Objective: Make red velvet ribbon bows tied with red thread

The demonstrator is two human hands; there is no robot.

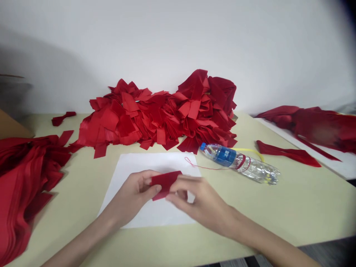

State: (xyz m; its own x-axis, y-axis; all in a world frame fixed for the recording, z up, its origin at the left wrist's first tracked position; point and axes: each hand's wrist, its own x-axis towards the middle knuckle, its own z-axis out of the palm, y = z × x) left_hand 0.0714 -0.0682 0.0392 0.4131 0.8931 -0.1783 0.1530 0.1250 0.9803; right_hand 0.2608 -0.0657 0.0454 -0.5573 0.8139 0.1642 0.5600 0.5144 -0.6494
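Above a white sheet of paper (133,213), both of my hands are on one small piece of red fabric (166,181). My left hand (140,187) pinches its left end, with the thumb on top. At the other end, the thumb and fingers of my right hand (191,193) close on the fabric's edge and hide part of it. A clear plastic bottle (258,170) with a blue label lies to the right, wound with red thread. From it a loop of red thread (205,167) trails onto the paper.
A large heap of red fabric strips (155,118) stands against the wall. More stacked red fabric (25,178) fills the left side. At the right, red strips (319,124) lie on a white board (343,167), with one loose strip (289,152) in front.
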